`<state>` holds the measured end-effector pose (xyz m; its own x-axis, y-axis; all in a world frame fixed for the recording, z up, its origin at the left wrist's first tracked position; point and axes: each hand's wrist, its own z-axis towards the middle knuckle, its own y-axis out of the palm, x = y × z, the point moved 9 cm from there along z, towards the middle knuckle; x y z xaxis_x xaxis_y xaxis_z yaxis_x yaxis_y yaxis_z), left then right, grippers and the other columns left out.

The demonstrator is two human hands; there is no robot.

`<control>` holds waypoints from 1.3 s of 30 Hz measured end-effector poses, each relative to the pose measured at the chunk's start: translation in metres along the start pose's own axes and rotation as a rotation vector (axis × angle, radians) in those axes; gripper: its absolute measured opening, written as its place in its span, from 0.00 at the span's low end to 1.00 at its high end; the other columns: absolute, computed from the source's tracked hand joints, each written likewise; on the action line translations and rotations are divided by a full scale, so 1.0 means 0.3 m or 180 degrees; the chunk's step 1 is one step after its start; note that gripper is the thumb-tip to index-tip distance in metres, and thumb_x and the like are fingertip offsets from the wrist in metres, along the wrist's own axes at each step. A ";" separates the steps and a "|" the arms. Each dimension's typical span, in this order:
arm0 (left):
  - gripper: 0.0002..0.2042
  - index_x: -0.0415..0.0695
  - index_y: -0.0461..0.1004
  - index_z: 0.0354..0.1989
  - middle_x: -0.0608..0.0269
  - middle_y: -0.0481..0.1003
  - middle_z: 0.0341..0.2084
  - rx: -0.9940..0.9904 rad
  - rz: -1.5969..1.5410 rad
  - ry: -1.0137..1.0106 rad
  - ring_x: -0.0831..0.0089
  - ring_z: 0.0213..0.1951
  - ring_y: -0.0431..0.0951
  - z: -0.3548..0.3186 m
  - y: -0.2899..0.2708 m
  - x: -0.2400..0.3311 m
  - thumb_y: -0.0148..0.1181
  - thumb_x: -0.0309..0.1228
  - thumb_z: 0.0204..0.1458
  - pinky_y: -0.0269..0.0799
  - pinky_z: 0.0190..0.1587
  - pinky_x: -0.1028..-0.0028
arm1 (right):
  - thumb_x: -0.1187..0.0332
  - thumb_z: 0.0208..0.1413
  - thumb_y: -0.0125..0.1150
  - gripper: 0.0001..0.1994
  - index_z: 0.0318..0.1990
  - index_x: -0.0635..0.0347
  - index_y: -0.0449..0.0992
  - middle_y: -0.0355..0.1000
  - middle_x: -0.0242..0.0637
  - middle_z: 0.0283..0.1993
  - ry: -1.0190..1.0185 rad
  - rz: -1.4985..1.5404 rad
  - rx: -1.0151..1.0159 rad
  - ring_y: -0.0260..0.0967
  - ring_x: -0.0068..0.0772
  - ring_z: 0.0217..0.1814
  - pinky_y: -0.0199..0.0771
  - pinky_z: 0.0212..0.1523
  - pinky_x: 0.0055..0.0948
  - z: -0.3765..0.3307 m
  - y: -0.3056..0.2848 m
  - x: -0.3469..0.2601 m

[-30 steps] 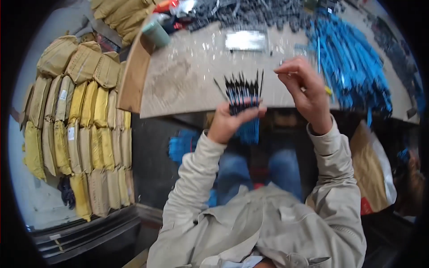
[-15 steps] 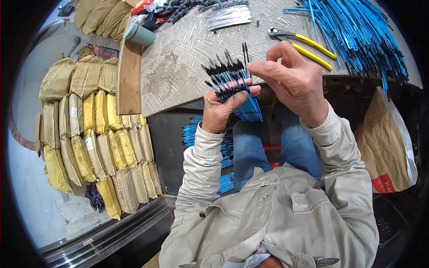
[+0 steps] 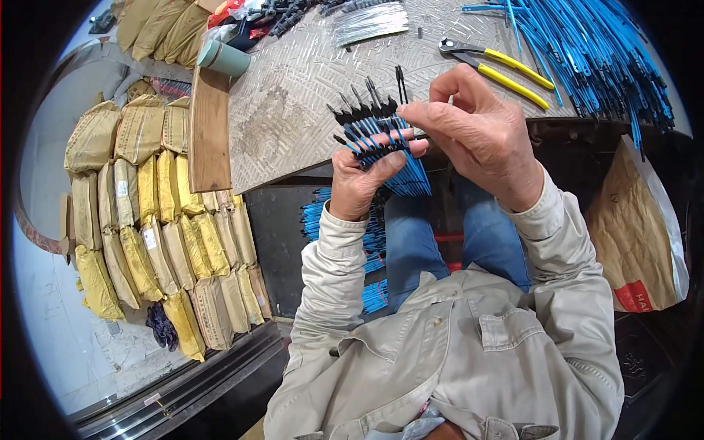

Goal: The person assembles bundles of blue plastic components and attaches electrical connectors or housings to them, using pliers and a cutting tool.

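My left hand (image 3: 364, 176) grips a fanned bundle of blue cables with black tips (image 3: 381, 143), held upright in front of the table edge. My right hand (image 3: 477, 132) pinches the black tips at the top of the same bundle, thumb and forefinger closed on them. Both hands hover just below the worn grey tabletop (image 3: 293, 95), above my lap in blue jeans.
Yellow-handled pliers (image 3: 499, 62) lie on the table beside a big heap of blue cables (image 3: 601, 51). A pack of silver ties (image 3: 370, 20) and a green cup (image 3: 224, 57) sit further back. Stacked yellow sacks (image 3: 139, 213) stand left; a brown paper bag (image 3: 638, 235) hangs right; more blue cables (image 3: 374, 242) lie under the table.
My right hand came down from above the table onto the bundle's tips. The bundle and both hands now sit nearer my body, and the view has tilted toward the table's right part.
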<state>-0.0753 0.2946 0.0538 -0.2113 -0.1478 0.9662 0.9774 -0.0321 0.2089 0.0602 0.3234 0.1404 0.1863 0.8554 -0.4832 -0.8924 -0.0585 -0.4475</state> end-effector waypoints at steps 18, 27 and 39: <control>0.13 0.35 0.72 0.43 0.50 0.73 0.42 -0.0091 -0.0122 -0.0125 0.58 0.43 0.75 -0.006 -0.018 -0.029 0.57 0.19 0.48 0.72 0.45 0.66 | 0.81 0.41 0.61 0.13 0.37 0.59 0.77 0.61 0.33 0.29 -0.0161 -0.0033 0.0001 0.61 0.21 0.24 0.61 0.19 0.18 0.006 -0.007 -0.014; 0.13 0.39 0.73 0.43 0.50 0.73 0.43 -0.0181 0.0047 -0.0170 0.60 0.43 0.75 -0.009 -0.026 -0.039 0.58 0.18 0.47 0.72 0.46 0.66 | 0.81 0.40 0.61 0.12 0.36 0.58 0.77 0.62 0.33 0.28 -0.0301 -0.0351 -0.0131 0.61 0.20 0.23 0.58 0.18 0.17 0.023 -0.001 -0.047; 0.14 0.42 0.73 0.44 0.48 0.72 0.44 -0.0072 -0.0338 -0.0203 0.61 0.44 0.75 -0.010 -0.030 -0.050 0.59 0.19 0.47 0.72 0.46 0.68 | 0.86 0.43 0.54 0.19 0.44 0.57 0.75 0.64 0.37 0.29 0.0371 0.0581 0.0127 0.62 0.26 0.27 0.65 0.25 0.18 -0.010 0.050 0.014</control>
<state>-0.0808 0.2941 0.0370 -0.3126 -0.0791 0.9466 0.9491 -0.0665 0.3079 0.0489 0.3246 0.1293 0.0643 0.7672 -0.6382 -0.9308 -0.1844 -0.3156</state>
